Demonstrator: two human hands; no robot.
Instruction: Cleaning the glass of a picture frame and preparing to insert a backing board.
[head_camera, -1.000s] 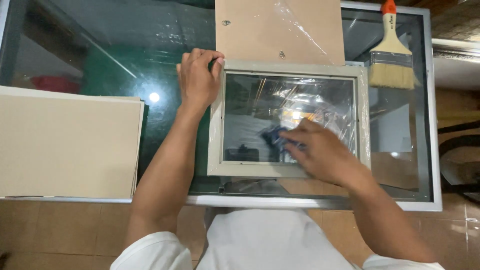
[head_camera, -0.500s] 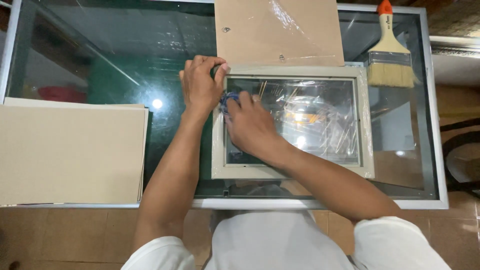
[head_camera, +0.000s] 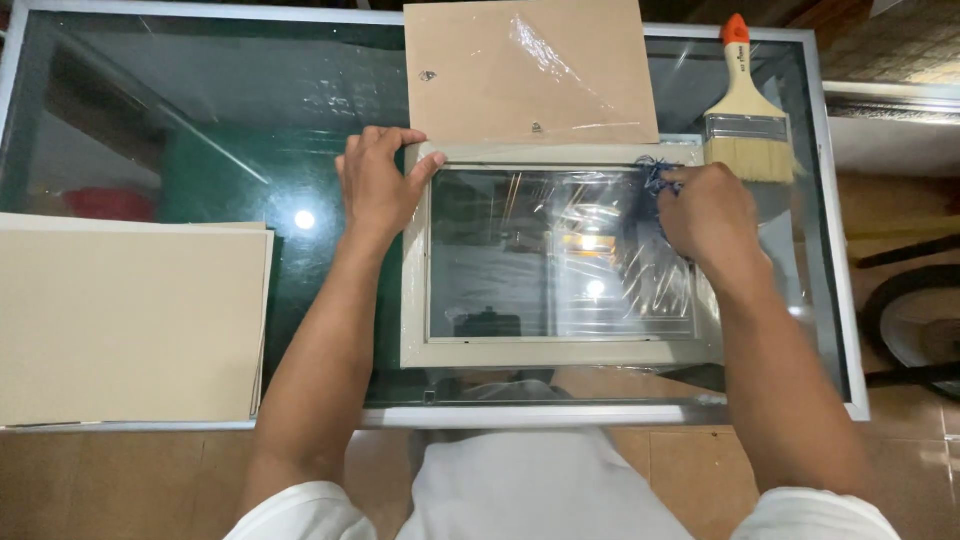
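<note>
Glass-topped table (head_camera: 200, 110), metal-edged. On it: pale picture frame (head_camera: 560, 352), brown backing board (head_camera: 500, 75), paintbrush (head_camera: 748, 120). Stack of beige boards (head_camera: 125, 320) at left edge.

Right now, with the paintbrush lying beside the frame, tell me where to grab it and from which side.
Take the paintbrush by its pale wooden handle, coming from the table's far edge, probably with the right hand, which is nearest. The handle narrows toward its orange tip and points away from the person, lying flat on the glass table. The bristles face the picture frame, so leave that end alone.

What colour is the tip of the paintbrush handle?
Orange, on the paintbrush at the table's far right; seen in the head view.
</note>
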